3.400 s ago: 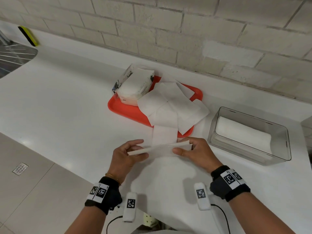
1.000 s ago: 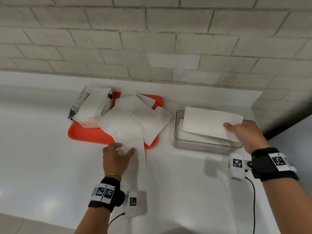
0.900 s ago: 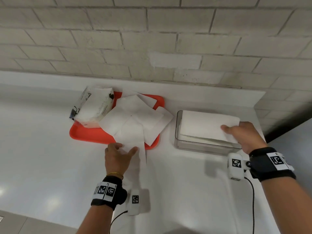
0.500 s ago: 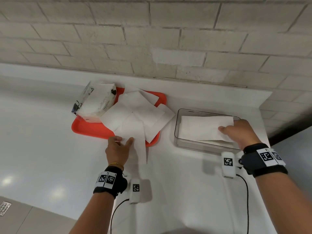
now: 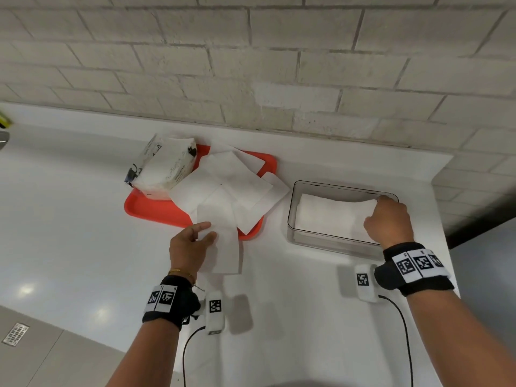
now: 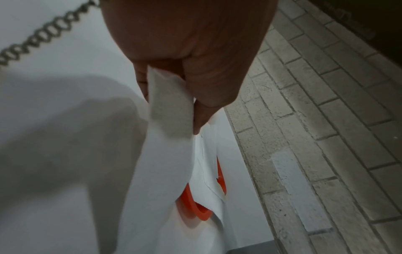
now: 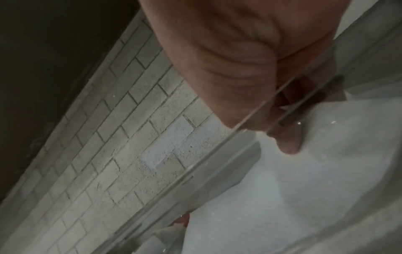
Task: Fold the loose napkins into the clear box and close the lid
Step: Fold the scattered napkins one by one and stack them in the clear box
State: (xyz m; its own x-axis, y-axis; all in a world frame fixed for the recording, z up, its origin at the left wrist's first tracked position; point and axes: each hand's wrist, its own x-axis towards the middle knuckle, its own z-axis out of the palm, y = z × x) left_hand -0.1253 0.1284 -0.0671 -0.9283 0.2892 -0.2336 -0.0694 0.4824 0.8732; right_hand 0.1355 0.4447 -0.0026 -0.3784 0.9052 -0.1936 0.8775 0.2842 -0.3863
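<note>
A clear box [image 5: 290, 210] stands on the white counter at the right, lid not in view. My right hand [image 5: 375, 209] reaches inside it and grips the right end of a folded white napkin [image 5: 329, 216] that lies on the stack in the box. In the right wrist view the fingers [image 7: 290, 146] show through the clear wall [image 7: 195, 173], down on the napkin [image 7: 282, 197]. My left hand [image 5: 208, 231] pinches a loose napkin [image 5: 223, 252] hanging over the front edge of the orange tray [image 5: 156, 215]; the pinch [image 6: 172, 118] is plain in the left wrist view.
Several more loose napkins [image 5: 231, 180] overlap on the tray, with an opened napkin pack [image 5: 164, 169] at its back left. A brick wall [image 5: 279, 65] runs close behind. The counter ends just right of the box, and a floor drain [image 5: 15, 333] shows below left.
My right hand carried the folded napkin from above the box down into it. My left hand went from resting on the loose napkin to pinching its edge.
</note>
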